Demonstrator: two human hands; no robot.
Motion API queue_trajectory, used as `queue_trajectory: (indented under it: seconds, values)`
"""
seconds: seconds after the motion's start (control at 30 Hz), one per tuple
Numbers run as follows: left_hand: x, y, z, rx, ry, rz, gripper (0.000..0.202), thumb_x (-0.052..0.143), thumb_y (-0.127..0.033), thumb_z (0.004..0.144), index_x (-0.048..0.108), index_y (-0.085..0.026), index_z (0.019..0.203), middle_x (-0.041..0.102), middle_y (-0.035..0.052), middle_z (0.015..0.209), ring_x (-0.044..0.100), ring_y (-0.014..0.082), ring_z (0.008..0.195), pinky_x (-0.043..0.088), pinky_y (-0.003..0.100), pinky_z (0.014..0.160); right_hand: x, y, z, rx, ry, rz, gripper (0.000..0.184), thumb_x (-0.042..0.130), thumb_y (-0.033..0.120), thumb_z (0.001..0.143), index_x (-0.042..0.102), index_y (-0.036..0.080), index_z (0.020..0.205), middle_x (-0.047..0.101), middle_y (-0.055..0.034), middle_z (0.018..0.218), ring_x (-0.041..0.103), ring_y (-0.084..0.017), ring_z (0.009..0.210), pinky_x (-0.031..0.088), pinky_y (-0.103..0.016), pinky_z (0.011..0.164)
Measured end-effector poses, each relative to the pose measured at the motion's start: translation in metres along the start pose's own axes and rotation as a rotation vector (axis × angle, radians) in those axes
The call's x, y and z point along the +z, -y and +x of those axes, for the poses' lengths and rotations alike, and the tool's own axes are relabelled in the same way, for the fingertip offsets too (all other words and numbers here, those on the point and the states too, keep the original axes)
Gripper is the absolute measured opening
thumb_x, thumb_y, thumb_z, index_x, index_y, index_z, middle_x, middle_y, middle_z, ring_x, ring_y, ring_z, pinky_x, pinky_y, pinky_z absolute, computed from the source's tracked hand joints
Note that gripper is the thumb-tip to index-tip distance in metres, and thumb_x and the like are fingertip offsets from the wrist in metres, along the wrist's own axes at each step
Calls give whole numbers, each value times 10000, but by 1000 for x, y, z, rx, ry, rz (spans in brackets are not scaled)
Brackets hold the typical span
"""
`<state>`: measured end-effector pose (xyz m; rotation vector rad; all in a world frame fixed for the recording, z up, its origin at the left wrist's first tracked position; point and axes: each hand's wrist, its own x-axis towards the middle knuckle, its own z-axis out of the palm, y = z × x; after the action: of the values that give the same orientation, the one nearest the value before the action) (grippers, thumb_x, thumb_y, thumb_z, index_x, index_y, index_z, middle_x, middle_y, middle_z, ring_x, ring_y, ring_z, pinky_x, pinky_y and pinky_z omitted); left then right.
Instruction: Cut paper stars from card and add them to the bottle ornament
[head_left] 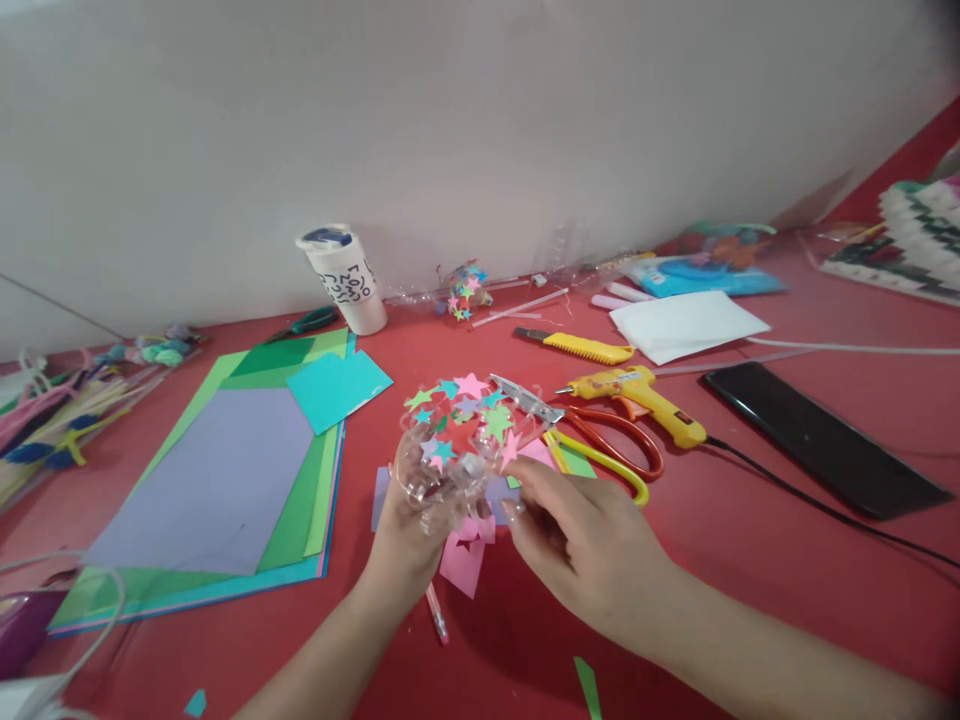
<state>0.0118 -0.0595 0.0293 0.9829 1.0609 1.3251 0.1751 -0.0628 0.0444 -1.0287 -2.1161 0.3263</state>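
Note:
A rounded clear plastic piece point(469, 470) is in my left hand point(409, 515), whose fingers wrap round it from below and the left. Small paper stars in pink, green, blue and lilac cover its upper part. At its right edge, the index fingertip of my right hand point(592, 540) touches a pink star point(511, 450). The right thumb sits lower, apart from that fingertip, and the other fingers are curled. Beneath my hands lie a pink paper scrap point(463, 568) with a cut-out and a pencil point(436, 615). Scissors point(615, 445) with red and yellow handles rest just beyond.
Coloured paper sheets point(210, 490) are stacked left, near a white tumbler point(352, 285). Another star-covered piece point(466, 290) stands by the wall. Rightward lie a yellow cutter point(585, 346), a corded glue gun point(649, 400), a black phone point(817, 435) and white paper point(686, 325).

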Motion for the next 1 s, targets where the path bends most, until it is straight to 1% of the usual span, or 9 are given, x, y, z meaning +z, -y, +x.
queue_trajectory:
  seconds: [0.17, 0.3, 0.37, 0.43, 0.53, 0.63, 0.77, 0.87, 1.0]
  values:
    - [-1, 1, 2, 14, -1, 22, 340, 817, -242, 630, 582, -199, 872, 636, -25, 657, 570, 102, 510, 414, 207, 468, 0, 2, 1, -9, -16, -19, 235, 446, 108, 865, 584, 122, 1055, 536, 52, 512, 424, -139, 420, 289, -262, 438]
    - [-5, 2, 7, 67, 9, 4, 334, 817, -295, 622, 594, -193, 850, 632, -21, 643, 577, 113, 526, 462, 233, 523, 0, 0, -1, -18, 10, 22, 300, 450, 110, 890, 539, 129, 1176, 550, 50, 556, 444, -128, 439, 318, -245, 453]
    - [-6, 2, 9, 67, -9, 11, 399, 822, -287, 610, 591, -203, 924, 624, -32, 615, 595, 128, 539, 483, 249, 550, -3, -1, -3, -21, 6, 77, 302, 447, 103, 896, 522, 155, 1184, 536, 58, 571, 438, -116, 438, 341, -233, 461]
    - [-6, 1, 10, 52, -26, 25, 523, 809, -276, 630, 552, -219, 1082, 618, -42, 604, 613, 147, 550, 495, 266, 560, -8, -1, -2, -17, -27, 129, 262, 454, 97, 891, 529, 188, 1124, 522, 63, 573, 453, -114, 449, 373, -228, 474]
    - [-6, 0, 11, 9, -10, 33, 661, 791, -281, 653, 466, -234, 1227, 635, -31, 678, 628, 157, 572, 513, 302, 597, -19, 1, 1, -15, -114, 176, 218, 467, 89, 879, 536, 235, 1024, 549, 55, 601, 517, -121, 493, 427, -228, 508]
    - [-6, 0, 11, -40, 4, 65, 635, 798, -247, 638, 487, -230, 1190, 628, -28, 723, 620, 144, 597, 511, 294, 621, -27, 2, 7, -54, -191, 147, 229, 490, 83, 870, 544, 245, 1023, 581, 18, 709, 557, -147, 603, 463, -262, 587]
    - [-6, 3, 8, -68, 77, 63, 624, 805, -211, 623, 502, -228, 1168, 645, -14, 761, 612, 139, 629, 506, 269, 608, -29, -2, 13, -121, -255, -5, 259, 555, 94, 868, 580, 229, 1087, 578, -61, 951, 559, -218, 875, 455, -367, 796]
    - [-4, 4, 5, -77, 117, 18, 614, 811, -243, 624, 525, -220, 1167, 655, -10, 747, 601, 136, 599, 490, 257, 567, -26, -6, 15, -123, -229, -49, 218, 570, 118, 877, 622, 207, 1069, 587, -76, 995, 536, -233, 916, 425, -405, 842]
    - [0, 0, 2, -92, 96, 25, 567, 832, -253, 591, 593, -212, 1104, 641, -13, 726, 603, 137, 627, 476, 239, 560, -23, -9, 17, -137, -215, -46, 202, 547, 117, 886, 640, 188, 1049, 607, -84, 1030, 541, -239, 927, 415, -422, 845]
